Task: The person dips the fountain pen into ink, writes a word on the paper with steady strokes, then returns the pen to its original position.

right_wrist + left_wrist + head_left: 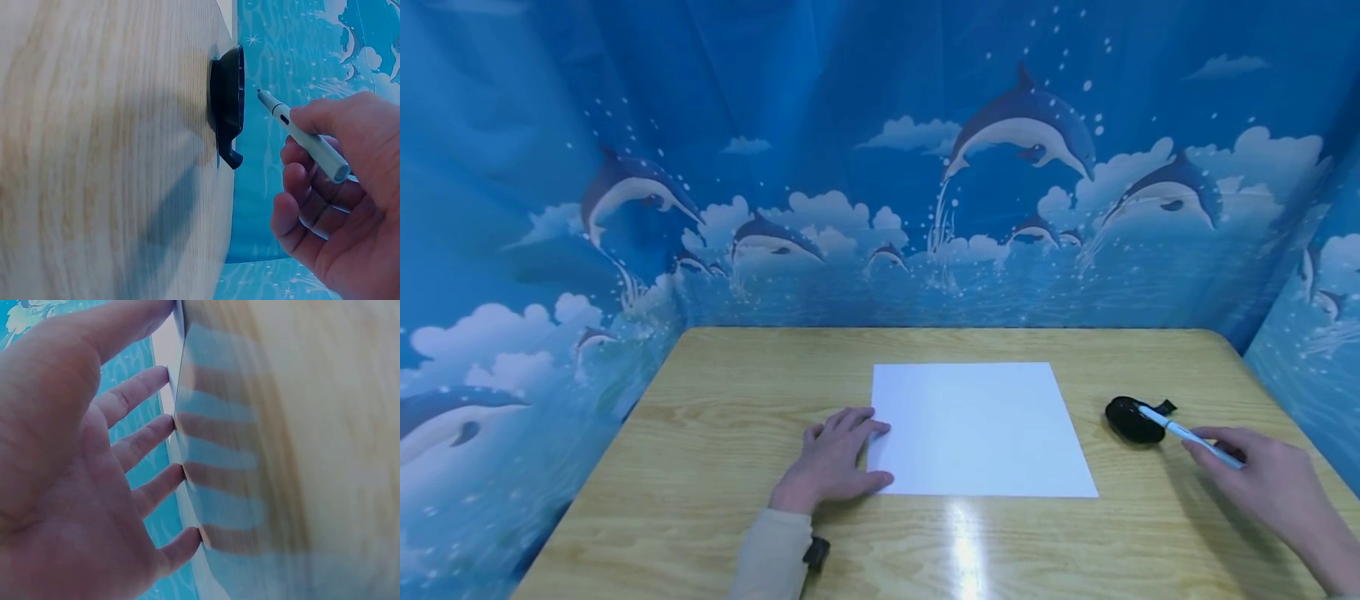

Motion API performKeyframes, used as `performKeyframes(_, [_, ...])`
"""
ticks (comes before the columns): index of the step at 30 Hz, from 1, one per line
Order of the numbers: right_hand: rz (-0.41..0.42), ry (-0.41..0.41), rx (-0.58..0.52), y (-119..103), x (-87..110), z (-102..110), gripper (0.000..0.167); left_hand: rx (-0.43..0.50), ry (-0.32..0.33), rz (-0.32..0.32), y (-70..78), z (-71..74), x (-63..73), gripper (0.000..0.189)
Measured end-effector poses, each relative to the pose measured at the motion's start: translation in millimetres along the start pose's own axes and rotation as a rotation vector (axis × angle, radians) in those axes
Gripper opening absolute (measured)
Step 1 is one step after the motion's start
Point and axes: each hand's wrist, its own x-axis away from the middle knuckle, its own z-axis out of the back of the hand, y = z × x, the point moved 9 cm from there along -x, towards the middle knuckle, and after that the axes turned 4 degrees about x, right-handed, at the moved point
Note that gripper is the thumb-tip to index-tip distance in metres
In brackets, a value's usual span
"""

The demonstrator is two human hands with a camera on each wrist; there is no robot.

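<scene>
A white sheet of paper (977, 433) lies on the wooden table. My left hand (831, 462) rests at its left edge, fingers spread, with the thumb and index fingertip on the paper; the left wrist view shows the palm of this hand (75, 481) and its fingertips on the surface. My right hand (1262, 471) pinches a pale pen (1191, 437) between thumb and fingers. Just beneath the pen's front end sits a small black dish (1127, 425) with a short handle. In the right wrist view the dark tip of the pen (306, 134) hovers apart from the dish (228, 94).
The wooden table (715, 417) ends at a blue curtain (850, 125) printed with dolphins and clouds, which hangs behind it and on both sides. A black band (816, 552) shows at my left wrist. Light glares on the table before the paper.
</scene>
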Motion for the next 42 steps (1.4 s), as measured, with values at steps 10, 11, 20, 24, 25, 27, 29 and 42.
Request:
performKeyframes(10, [0.048, 0.049, -0.037, -1.4, 3.5, 2.2, 0.020, 0.006, 0.013, -0.007, 0.9, 0.1, 0.9, 0.064])
performKeyframes(11, [0.050, 0.048, -0.037, -1.3, 3.4, 1.8, 0.020, 0.007, 0.013, -0.007, 1.1, 0.2, 1.1, 0.064])
performKeyframes(20, [0.044, 0.021, -0.021, 0.4, 3.3, -3.6, 0.022, 0.005, 0.009, 0.000, 0.8, -1.3, 1.3, 0.064])
performKeyframes(24, [0.043, 0.021, -0.008, -0.3, 2.3, -3.3, 0.022, 0.012, 0.004, 0.003, 0.3, -1.6, 0.9, 0.064])
performKeyframes(25, [0.043, 0.021, -0.005, -0.3, 1.9, -3.3, 0.022, 0.017, 0.003, 0.004, 0.3, -1.4, 0.9, 0.064])
performKeyframes(27, [0.045, 0.024, -0.004, -0.7, 1.5, -3.0, 0.021, 0.024, 0.000, 0.004, 0.3, -1.2, 0.6, 0.064])
performKeyframes(29, [0.045, 0.027, -0.005, -0.8, 1.2, -2.9, 0.021, 0.031, -0.004, 0.005, 0.5, -0.7, 0.6, 0.063])
performKeyframes(42, [0.025, 0.048, -0.078, 2.9, 9.0, -4.6, 0.021, 0.039, -0.016, 0.019, 1.6, 0.4, 0.8, 0.063])
